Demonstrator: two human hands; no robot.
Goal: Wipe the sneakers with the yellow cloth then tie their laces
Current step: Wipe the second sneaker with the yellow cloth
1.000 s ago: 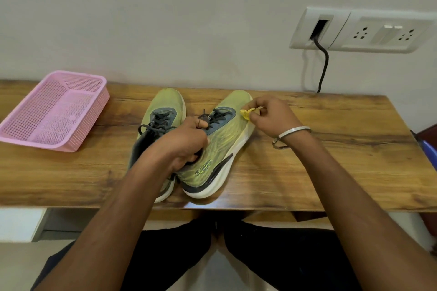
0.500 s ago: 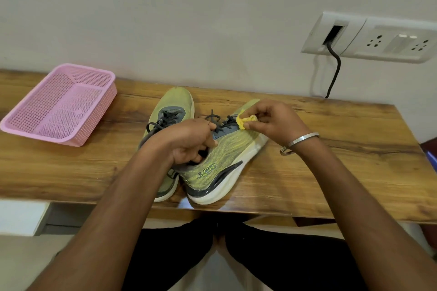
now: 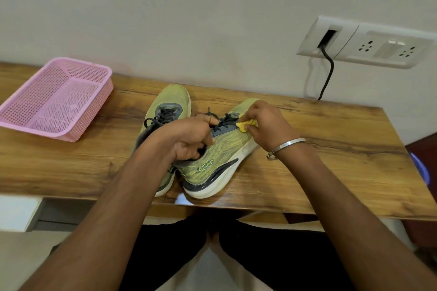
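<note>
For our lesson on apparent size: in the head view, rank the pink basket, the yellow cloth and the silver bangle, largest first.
1. Pink basket
2. Silver bangle
3. Yellow cloth, mostly hidden in the right hand, so unsure against the bangle.

sneakers [image 3: 214,149]: yellow-green knit, wavy streaks, white soles, black laces | cloth [image 3: 246,123]: yellow | basket [image 3: 59,99]: pink, perforated

The right hand [image 3: 264,125], pinching the bunched yellow cloth [image 3: 246,124], has moved from the outer edge of the right sneaker [image 3: 220,156] near its toe, back and inward along the upper, so the cloth now presses beside the laces [image 3: 222,120]. The left hand [image 3: 189,139] has tipped this sneaker further onto its side, showing more of the sole edge.
</note>
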